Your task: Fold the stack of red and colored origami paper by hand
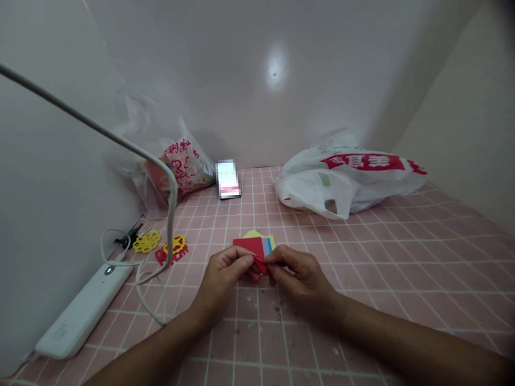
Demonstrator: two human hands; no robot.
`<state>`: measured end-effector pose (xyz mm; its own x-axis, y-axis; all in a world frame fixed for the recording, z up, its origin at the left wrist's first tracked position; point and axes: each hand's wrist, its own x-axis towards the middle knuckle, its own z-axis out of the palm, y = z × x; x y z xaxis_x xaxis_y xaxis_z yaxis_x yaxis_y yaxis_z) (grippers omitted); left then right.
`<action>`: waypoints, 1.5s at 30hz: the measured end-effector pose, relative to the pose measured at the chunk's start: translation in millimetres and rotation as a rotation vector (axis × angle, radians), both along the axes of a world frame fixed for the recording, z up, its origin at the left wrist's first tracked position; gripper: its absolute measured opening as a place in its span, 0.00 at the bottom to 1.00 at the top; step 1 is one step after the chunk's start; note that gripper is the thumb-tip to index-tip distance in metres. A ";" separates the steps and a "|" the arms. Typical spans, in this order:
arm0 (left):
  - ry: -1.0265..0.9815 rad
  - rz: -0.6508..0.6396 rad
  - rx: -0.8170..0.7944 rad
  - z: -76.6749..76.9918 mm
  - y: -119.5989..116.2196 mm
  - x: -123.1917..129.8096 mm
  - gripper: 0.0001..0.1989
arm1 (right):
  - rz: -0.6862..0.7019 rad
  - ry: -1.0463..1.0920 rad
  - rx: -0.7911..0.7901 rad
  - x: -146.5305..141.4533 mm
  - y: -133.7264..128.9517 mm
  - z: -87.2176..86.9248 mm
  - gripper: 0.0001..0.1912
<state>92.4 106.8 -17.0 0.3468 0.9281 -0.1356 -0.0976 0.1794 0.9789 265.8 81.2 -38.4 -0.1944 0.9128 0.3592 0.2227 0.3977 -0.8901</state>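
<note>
Near the middle of the pink checked table, my left hand (227,272) and my right hand (302,275) meet over a small red paper (260,265). Both sets of fingertips are closed on it, and part of it is hidden behind them. Just beyond is another red sheet (248,244), with purple, blue and yellow paper (268,240) edges showing beside and behind it. Whether these sheets rest on the table or in my left fingers, I cannot tell.
A white cable (172,202) hangs across the left, above a white power strip (87,305). Yellow cutouts (146,242) and a red cutout (181,254) lie nearby. Plastic bags (183,168) (346,175) flank a lit phone (228,180) at the back. Small scraps dot the table (230,353).
</note>
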 end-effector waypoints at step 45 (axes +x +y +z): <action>0.215 -0.077 0.158 -2.1 2.7 2.7 0.09 | 0.068 0.426 -0.425 -4.3 7.3 -0.7 0.15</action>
